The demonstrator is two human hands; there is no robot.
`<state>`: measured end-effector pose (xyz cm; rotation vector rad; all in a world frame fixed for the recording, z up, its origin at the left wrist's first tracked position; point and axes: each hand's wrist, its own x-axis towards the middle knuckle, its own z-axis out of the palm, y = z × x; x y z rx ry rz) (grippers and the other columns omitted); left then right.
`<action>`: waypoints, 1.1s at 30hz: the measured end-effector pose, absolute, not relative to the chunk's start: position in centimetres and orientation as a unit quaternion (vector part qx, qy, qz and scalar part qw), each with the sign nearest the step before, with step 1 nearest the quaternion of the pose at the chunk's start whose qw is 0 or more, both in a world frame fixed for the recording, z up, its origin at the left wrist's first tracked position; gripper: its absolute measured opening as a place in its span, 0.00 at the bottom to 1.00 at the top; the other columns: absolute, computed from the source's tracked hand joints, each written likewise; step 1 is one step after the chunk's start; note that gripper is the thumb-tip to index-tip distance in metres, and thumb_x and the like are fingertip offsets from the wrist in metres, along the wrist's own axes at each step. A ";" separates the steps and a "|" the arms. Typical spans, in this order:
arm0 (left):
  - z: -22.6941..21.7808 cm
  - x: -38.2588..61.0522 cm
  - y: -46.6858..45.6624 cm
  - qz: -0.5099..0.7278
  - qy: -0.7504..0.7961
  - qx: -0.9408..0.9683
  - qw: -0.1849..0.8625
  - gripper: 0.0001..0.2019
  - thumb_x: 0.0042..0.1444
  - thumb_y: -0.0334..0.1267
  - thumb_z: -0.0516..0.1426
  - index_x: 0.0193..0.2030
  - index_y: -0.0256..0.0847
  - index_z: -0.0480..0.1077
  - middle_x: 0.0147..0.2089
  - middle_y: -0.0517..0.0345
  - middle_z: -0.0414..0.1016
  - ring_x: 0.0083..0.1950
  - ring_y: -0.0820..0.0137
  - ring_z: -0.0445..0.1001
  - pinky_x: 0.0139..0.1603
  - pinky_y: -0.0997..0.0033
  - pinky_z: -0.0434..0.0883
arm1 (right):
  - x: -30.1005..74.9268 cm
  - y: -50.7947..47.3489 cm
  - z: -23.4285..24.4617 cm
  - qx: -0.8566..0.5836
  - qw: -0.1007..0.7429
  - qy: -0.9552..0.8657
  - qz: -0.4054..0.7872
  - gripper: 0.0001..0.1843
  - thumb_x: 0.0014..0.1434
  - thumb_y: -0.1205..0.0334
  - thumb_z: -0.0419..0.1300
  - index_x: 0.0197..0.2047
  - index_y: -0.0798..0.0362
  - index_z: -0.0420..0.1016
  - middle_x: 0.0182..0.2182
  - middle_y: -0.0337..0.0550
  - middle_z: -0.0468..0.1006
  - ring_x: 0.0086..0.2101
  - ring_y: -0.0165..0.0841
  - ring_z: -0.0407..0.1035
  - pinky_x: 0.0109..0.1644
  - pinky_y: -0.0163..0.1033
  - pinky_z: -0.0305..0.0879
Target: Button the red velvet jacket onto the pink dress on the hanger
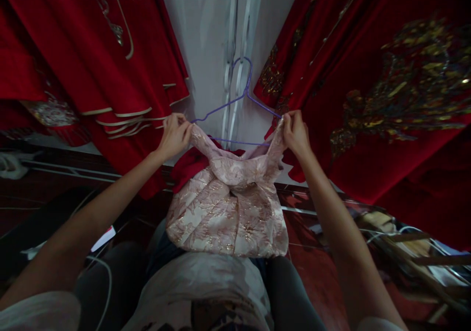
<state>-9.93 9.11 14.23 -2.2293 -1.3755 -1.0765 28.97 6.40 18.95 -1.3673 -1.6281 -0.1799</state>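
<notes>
A pink brocade garment (228, 203) with a gold floral pattern hangs from a purple wire hanger (239, 100) in front of me. My left hand (174, 135) is closed on the garment's left shoulder at the hanger's left end. Pinching the garment's right shoulder at the hanger's right end is my right hand (295, 133). The hanger's hook rises against a white wall (206, 36). A piece of red cloth (189, 166) shows behind the garment's left side.
Red embroidered garments hang on the left (91, 51) and on the right (386, 100). A dark red floor (312, 257) lies below, with white cables (105, 277) at the left and wooden pieces (412, 252) at the right.
</notes>
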 end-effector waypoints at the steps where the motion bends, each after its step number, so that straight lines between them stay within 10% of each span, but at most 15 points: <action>1: 13.8 -11.2 9.4 -0.362 -0.503 -0.769 0.155 0.14 0.63 0.43 0.46 0.40 0.38 0.68 0.53 0.42 0.64 0.57 0.53 0.62 0.57 0.48 0.58 | 29.0 6.5 19.0 -0.560 0.484 -0.668 -0.074 0.25 0.65 0.40 0.40 0.45 0.50 0.65 0.36 0.50 0.75 0.37 0.42 0.71 0.44 0.46 0.63; 23: 16.6 -6.8 12.2 -0.404 -0.439 -0.796 0.107 0.17 0.63 0.45 0.46 0.38 0.37 0.71 0.58 0.45 0.63 0.55 0.59 0.63 0.60 0.53 0.56 | 29.5 6.7 18.8 -0.557 0.474 -0.677 -0.080 0.23 0.65 0.41 0.41 0.44 0.50 0.65 0.34 0.49 0.75 0.35 0.42 0.71 0.42 0.45 0.63; 33: 10.9 -9.8 17.0 -0.479 -0.527 -0.640 -0.289 0.13 0.60 0.43 0.47 0.37 0.37 0.66 0.36 0.53 0.73 0.39 0.69 0.72 0.46 0.65 0.71 | 29.3 7.0 18.5 -0.559 0.471 -0.679 -0.064 0.20 0.64 0.44 0.43 0.42 0.49 0.65 0.31 0.47 0.75 0.34 0.42 0.71 0.41 0.46 0.63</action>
